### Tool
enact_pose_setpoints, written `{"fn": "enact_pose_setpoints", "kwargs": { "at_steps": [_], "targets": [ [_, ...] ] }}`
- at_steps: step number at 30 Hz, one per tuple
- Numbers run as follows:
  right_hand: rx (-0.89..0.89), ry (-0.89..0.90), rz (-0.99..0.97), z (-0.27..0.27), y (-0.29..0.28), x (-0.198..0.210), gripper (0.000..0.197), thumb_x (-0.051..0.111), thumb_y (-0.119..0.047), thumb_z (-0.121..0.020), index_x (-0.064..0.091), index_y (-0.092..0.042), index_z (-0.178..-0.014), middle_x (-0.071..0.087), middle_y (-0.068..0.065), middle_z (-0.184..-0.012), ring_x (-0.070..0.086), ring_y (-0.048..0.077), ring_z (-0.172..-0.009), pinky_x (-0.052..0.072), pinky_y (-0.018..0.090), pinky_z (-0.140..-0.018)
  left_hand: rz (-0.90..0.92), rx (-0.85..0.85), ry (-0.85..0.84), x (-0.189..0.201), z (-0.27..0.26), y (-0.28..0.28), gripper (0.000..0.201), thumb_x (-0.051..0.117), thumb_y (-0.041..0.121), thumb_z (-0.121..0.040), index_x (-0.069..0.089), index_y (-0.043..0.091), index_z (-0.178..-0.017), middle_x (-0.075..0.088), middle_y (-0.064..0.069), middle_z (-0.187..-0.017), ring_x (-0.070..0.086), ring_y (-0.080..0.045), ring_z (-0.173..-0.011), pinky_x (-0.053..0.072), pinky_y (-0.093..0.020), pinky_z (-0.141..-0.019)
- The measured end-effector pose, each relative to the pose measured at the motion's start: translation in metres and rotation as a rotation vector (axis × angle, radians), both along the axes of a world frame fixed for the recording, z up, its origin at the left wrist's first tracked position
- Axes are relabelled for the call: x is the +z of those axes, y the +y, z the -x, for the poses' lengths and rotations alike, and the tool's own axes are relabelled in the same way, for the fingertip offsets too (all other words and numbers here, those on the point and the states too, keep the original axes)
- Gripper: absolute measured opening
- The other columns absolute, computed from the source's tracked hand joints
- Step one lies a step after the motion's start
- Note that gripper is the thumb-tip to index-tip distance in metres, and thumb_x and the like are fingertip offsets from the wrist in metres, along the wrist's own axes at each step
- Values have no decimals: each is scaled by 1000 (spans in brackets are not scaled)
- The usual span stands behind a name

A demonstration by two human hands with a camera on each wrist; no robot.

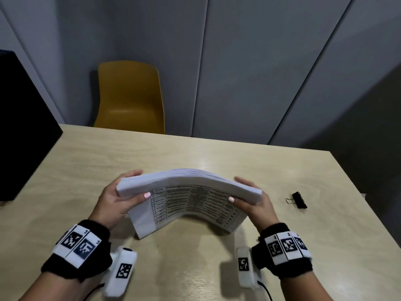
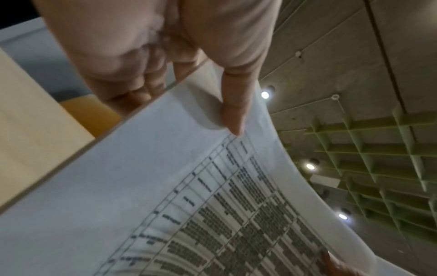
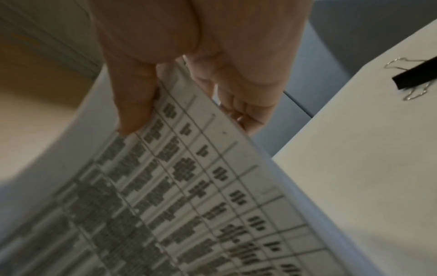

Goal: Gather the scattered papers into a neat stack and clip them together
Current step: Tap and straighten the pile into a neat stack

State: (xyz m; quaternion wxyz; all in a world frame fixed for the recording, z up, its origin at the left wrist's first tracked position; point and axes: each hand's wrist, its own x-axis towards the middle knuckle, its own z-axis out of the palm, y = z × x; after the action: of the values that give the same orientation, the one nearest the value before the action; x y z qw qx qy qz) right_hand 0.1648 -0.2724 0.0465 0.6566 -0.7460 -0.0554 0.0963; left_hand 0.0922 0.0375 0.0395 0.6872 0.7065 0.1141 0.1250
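Paper stack (image 1: 191, 187) upright on table (image 1: 108, 161), bowed, near centre. Left hand (image 1: 118, 198) grip and right hand (image 1: 252, 199) grip pinch side edges. Thick, floppy: sheets likely slip; hold edges. Binder clip (image 1: 299, 200) right.

Up close, the left hand (image 2: 146, 56) grips the stack of papers (image 2: 141, 186) at its edge, thumb (image 2: 232, 104) laid flat on the printed table of the facing sheet, the other fingers (image 2: 139, 87) tucked behind. The sheet bows away toward a ceiling with round lights (image 2: 264, 94) and a green grid. Left of the paper: pale table (image 2: 30, 119), a bit of yellow chair (image 2: 92, 114).
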Motion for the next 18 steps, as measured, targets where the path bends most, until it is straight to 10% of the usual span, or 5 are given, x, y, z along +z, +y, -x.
{"fn": "enact_pose_setpoints", "kwargs": {
  "at_steps": [3,7,11,15,18],
  "targets": [
    [-40,-34,-41,-1,6,-5,25,75,1,-71,67,-22,-79,73,-15,-67,66,-4,-66,51,20,-68,-8,22,22,-6,-5,-7,24,80,19,-67,68,18,-88,75,11,-80,69,-11,-80,55,-31,-81],
    [-99,-176,-92,3,7,-11,35,64,17,-74,66,-16,-86,72,-21,-70,66,-5,-70,52,13,-67,-16,54,-91,1,-4,-15,27,70,-4,-74,65,20,-87,72,22,-73,66,6,-68,52,-11,-64],
    [-124,-102,-40,9,9,-27,41,69,15,-69,66,-22,-87,74,-18,-74,68,0,-75,53,16,-69,52,1,-23,-9,1,-12,35,79,9,-56,72,31,-83,74,18,-78,68,3,-74,53,-13,-67],
    [-145,-55,-72,11,13,-27,39,64,17,-73,65,-22,-79,72,-17,-65,67,-4,-67,53,13,-63,21,82,-24,-9,-1,-20,30,64,-7,-78,64,23,-84,71,18,-67,65,9,-64,49,-6,-61],
    [-219,-104,-64,16,16,-22,36,68,12,-73,63,-21,-86,73,-13,-71,66,-3,-69,54,23,-68,-98,158,-93,-2,-1,-23,41,66,-10,-76,56,22,-99,67,0,-96,62,14,-73,48,-5,-67]
  ]
}}
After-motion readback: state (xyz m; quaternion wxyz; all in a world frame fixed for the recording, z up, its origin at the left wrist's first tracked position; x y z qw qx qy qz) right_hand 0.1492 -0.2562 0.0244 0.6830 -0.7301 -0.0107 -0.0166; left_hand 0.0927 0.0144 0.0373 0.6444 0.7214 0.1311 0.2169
